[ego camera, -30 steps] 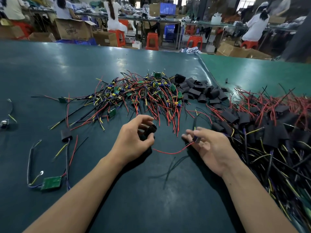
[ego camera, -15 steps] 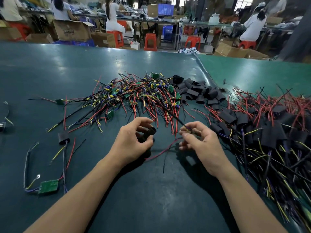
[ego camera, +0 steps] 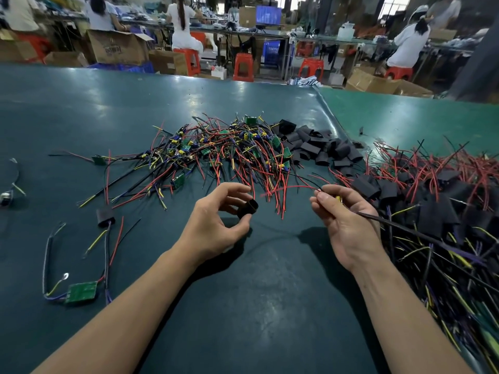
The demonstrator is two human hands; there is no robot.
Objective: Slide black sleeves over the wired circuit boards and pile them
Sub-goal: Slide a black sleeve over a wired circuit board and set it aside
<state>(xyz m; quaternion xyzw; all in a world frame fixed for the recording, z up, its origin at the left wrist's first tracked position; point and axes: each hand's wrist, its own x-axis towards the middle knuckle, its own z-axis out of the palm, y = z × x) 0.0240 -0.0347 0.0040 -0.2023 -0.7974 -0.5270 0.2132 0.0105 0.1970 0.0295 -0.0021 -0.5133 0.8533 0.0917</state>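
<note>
A dark green worktop carries a finished sleeved pile at right, bare wired circuit boards centre, and loose black sleeves beyond. The left hand pinches one open sleeve in a curled grip; the right hand pinches a board's wires.

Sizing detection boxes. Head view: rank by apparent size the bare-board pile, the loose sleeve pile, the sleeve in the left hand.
1. Pile of bare wired boards, widest spread.
2. Pile of loose black sleeves, clearly smaller.
3. Black sleeve held by the left hand, smallest, though nearest the camera.
</note>
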